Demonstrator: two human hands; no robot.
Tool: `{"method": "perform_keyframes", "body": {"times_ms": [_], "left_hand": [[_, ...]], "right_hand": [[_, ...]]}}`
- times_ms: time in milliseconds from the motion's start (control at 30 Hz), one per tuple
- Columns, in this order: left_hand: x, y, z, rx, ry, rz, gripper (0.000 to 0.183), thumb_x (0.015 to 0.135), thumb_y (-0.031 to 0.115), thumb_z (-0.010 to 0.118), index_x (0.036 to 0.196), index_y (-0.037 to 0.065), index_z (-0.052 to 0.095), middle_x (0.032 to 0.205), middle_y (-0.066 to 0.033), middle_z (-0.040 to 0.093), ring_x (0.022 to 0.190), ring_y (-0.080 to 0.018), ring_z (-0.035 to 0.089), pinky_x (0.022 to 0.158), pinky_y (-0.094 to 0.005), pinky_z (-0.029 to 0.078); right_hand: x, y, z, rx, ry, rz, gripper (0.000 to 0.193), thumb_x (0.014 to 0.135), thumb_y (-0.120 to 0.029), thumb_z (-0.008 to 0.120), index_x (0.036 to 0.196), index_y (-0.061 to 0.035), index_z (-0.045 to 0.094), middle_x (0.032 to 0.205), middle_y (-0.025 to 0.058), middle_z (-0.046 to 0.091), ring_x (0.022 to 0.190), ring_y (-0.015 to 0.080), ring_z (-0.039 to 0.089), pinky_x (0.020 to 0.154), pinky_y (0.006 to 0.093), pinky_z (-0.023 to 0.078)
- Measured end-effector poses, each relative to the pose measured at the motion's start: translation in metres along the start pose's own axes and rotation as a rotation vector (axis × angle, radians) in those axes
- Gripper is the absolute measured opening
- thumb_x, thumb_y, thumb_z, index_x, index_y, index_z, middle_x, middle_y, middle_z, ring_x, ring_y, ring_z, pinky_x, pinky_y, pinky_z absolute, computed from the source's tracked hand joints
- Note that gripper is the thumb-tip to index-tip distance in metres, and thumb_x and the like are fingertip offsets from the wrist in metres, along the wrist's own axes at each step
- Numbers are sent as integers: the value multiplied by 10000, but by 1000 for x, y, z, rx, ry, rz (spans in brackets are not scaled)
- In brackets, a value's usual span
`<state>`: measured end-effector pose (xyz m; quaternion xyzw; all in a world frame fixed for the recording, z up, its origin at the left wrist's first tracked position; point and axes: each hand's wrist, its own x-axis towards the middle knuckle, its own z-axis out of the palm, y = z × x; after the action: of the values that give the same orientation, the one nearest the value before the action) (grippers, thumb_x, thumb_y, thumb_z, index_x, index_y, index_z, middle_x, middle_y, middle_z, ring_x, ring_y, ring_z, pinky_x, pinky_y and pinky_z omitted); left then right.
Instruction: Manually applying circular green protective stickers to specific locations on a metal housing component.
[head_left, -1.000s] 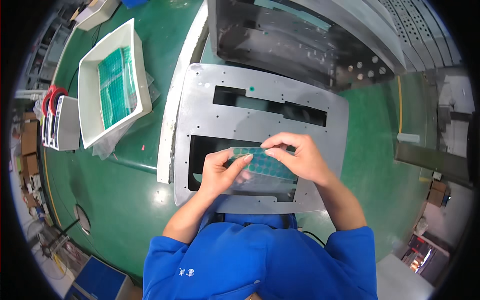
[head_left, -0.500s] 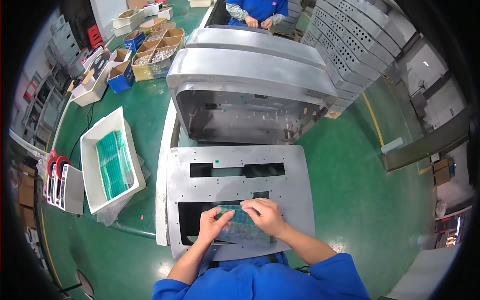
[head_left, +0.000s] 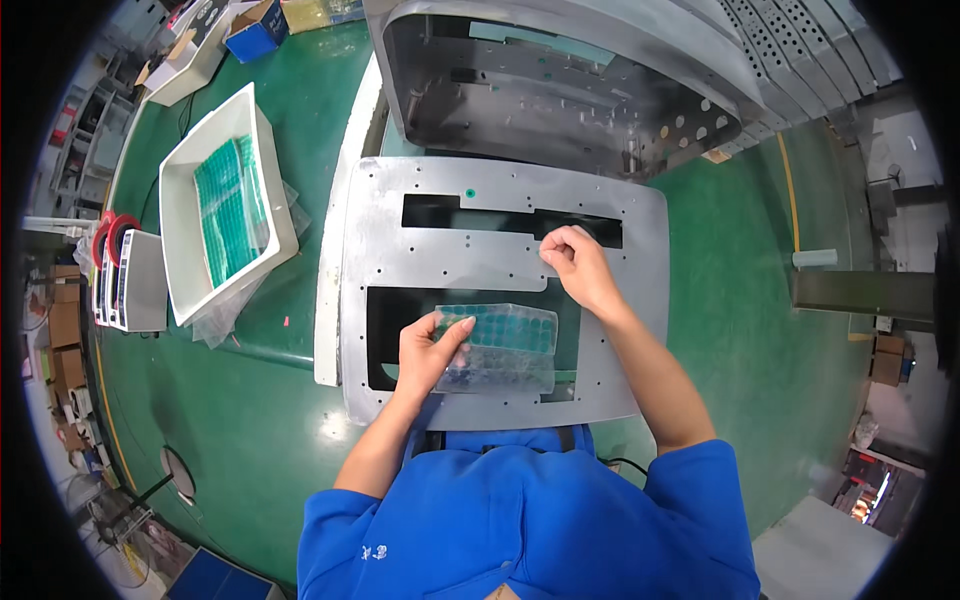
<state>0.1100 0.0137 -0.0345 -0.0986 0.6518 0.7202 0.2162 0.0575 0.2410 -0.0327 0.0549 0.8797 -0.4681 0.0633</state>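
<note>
My left hand (head_left: 424,354) pinches the left edge of a clear sheet of round green stickers (head_left: 512,330), thumb on top, over the large dark cutout in a flat grey metal panel (head_left: 440,252). The sheet's lower part is transparent with no green dots. My right hand (head_left: 582,268) hovers by the right end of the panel's upper slot, thumb and fingers pinched together. Anything between those fingertips is too small to make out. One green dot (head_left: 470,193) sits on the panel above the slot's left part.
Beyond the panel stands a hollow grey metal housing (head_left: 560,110). A white bin (head_left: 180,270) with more green sticker sheets (head_left: 228,210) lies on the green table at left, beside rolls of red tape (head_left: 118,235). Perforated metal parts (head_left: 800,50) are stacked at far right.
My right hand has left the sticker sheet and moved away to the upper slot's right end. My left hand keeps hold of the sheet. The view has tilted down toward my body.
</note>
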Motion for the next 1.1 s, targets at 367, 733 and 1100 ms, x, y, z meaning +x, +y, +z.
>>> {"method": "perform_keyframes", "body": {"times_ms": [367, 733, 1100], "left_hand": [[2, -3, 0, 5, -2, -37, 169, 774, 159, 637, 710, 12, 587, 554, -6, 550, 428, -37, 475, 390, -166, 331], [5, -7, 2, -16, -24, -51, 156, 764, 171, 647, 775, 23, 600, 588, -14, 564, 433, -45, 480, 382, -158, 314], [3, 0, 4, -8, -19, -55, 165, 774, 166, 639, 742, 9, 598, 578, -9, 558, 436, -42, 477, 395, -166, 335]], "right_hand": [[16, 6, 12, -226, 6, -42, 77, 709, -118, 565, 743, -50, 579, 706, 49, 503, 638, 172, 496, 610, 287, 409], [16, -1, 14, -342, 28, -14, 62, 725, -134, 566, 742, -77, 581, 717, 31, 516, 667, 183, 525, 615, 301, 419], [13, 0, 15, -250, 69, -47, 117, 695, -143, 622, 773, -88, 553, 645, 20, 495, 587, 152, 495, 557, 293, 398]]}}
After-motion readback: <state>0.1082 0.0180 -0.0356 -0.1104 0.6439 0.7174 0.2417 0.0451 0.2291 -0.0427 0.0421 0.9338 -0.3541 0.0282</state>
